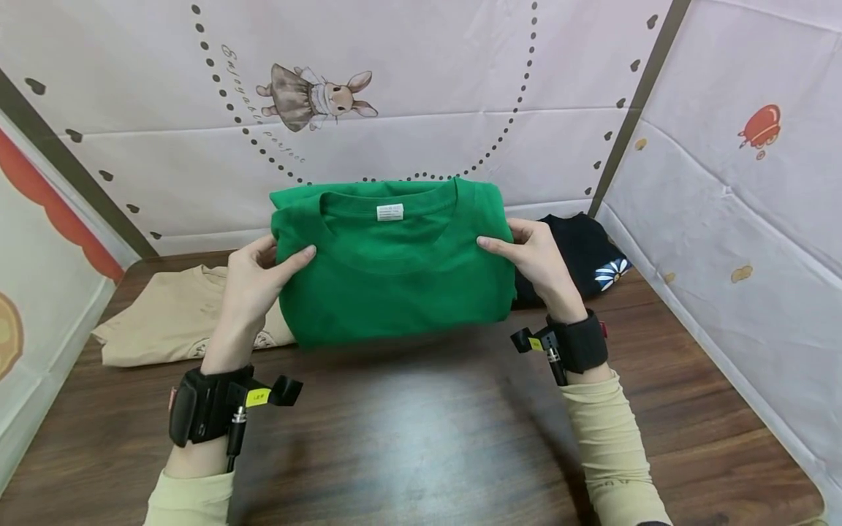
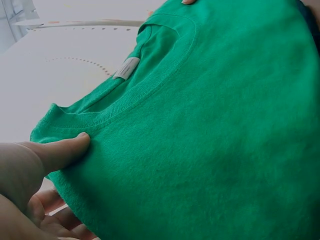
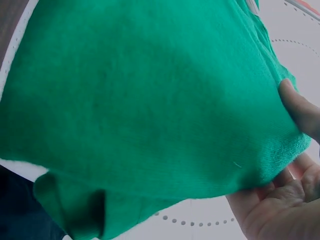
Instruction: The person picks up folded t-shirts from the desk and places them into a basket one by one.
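A folded green T-shirt is held up over the table, its round neckline and white label facing me. My left hand pinches its left side, thumb on the front and fingers behind. On the opposite side my right hand grips it the same way. In the left wrist view the left thumb presses just below the collar. The right wrist view shows the right hand at a corner, fingers under the cloth, and a looser green fold hanging behind.
A beige shirt lies folded at the back left of the brown wooden table. At the back right rests a black garment with a daisy print. Pale printed cloth walls enclose the table's back and sides.
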`<state>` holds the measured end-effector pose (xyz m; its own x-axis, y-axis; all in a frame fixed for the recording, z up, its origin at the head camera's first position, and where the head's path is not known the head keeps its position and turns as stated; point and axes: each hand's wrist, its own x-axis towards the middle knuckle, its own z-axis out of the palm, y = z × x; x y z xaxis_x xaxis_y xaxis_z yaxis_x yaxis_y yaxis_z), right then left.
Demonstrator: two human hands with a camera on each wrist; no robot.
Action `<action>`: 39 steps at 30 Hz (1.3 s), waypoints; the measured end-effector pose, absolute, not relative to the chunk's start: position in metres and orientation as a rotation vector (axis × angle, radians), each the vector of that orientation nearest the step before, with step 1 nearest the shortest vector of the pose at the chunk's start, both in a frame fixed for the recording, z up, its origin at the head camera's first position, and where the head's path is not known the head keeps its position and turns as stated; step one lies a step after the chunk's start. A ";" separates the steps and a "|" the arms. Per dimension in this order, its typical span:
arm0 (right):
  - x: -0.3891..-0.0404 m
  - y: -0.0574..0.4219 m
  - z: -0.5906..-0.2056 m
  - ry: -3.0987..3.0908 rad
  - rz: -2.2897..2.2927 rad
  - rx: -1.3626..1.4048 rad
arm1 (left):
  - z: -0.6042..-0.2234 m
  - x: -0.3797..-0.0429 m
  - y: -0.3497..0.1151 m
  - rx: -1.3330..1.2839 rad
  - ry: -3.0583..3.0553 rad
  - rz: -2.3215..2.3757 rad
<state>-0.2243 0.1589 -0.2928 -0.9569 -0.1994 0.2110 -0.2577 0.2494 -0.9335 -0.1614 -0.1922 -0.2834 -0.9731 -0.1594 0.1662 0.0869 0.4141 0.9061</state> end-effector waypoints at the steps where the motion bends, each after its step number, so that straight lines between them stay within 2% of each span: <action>1: -0.226 0.158 -0.292 -2.439 1.835 0.448 | -0.282 -0.164 -0.192 0.065 -2.441 -1.578; 12: -0.246 0.154 -0.278 -2.355 1.839 0.480 | -0.268 -0.184 -0.191 0.128 -2.411 -1.591; 25: -0.271 0.144 -0.268 -2.190 1.867 0.487 | -0.256 -0.208 -0.189 0.041 -2.265 -1.634; 39: -0.296 0.131 -0.301 -2.260 1.851 0.415 | -0.290 -0.229 -0.194 0.142 -2.339 -1.652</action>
<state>-0.2956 0.1313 -0.3011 -0.9426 -0.0944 0.3204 -0.3327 0.1806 -0.9256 -0.2291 -0.1938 -0.2900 -0.9577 -0.2355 0.1654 0.0771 0.3437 0.9359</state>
